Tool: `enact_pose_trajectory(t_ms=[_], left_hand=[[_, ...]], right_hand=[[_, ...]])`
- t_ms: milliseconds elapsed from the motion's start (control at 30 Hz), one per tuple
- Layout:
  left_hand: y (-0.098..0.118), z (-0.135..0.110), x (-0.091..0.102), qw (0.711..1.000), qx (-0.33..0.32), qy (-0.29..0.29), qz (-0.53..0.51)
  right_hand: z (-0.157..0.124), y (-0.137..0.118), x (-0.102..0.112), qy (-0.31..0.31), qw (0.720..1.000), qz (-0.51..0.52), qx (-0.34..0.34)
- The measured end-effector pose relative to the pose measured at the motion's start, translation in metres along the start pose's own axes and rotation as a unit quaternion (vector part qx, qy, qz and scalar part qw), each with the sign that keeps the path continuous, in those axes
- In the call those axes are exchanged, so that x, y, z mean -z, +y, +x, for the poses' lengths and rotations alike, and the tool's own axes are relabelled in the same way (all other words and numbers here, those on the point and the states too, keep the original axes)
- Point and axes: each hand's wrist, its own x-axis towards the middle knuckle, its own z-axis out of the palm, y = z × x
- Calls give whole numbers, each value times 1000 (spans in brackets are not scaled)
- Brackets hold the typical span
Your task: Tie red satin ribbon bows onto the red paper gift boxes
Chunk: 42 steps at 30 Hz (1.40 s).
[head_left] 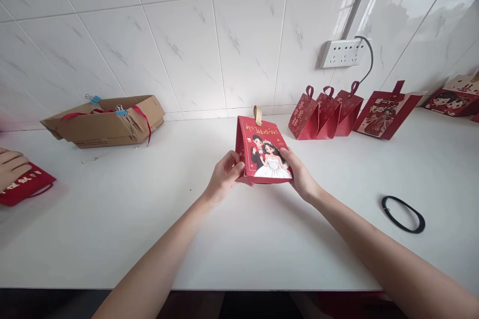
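Note:
A red gift box (267, 147) with a cartoon bride and groom on its front is held over the middle of the table. Its top carries a pale ribbon loop (258, 114). My left hand (224, 174) grips the lower left edge, thumb on the front and fingers partly hidden behind. On the lower right side, my right hand (299, 172) is closed round the edge with its thumb near the picture. The box tilts back a little, and its underside is mostly hidden.
Several red gift boxes (329, 114) stand at the back right, under a white power strip (342, 54). A cardboard box (112, 127) with ribbon and binder clips sits back left. A black ring-shaped band (403, 214) lies right. Another person's hand (13, 164) rests on a red pouch (26, 184) far left.

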Motion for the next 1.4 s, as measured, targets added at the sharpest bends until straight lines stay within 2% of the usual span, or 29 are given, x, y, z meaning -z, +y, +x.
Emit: enact_pose_trajectory(t_ms=[167, 267, 367, 467, 800, 900, 1033, 1167, 1300, 1400], left_hand=[[-4, -1, -1, 1000, 12, 10, -23], [-5, -1, -4, 999, 15, 12, -38], [-4, 1, -7, 999, -6, 48, -10], [-2, 2, -9, 996, -37, 85, 13], [-6, 0, -7, 988, -99, 88, 82], [-5, 1, 0, 988, -100, 72, 88], [-6, 1, 5, 995, -79, 37, 50], [-6, -2, -4, 998, -42, 8, 46], [-7, -6, -14, 995, -59, -32, 73], [-12, -7, -12, 994, -57, -17, 88]], right_hand=[[-5, -11, -3, -37, 991, 23, -126], [-10, -17, -3, -103, 979, 47, -170], [-13, -21, -3, -153, 974, 77, -149], [-15, -21, -4, -169, 973, 74, -139], [-13, -13, -6, -170, 977, 51, -117], [-12, -10, -3, -130, 988, 37, -77], [-8, -6, 1, -53, 998, 13, 12], [-7, -5, 1, 12, 998, 1, 54], [-8, -4, -3, 77, 993, -2, 87], [-10, -4, -6, 102, 989, -21, 107]])
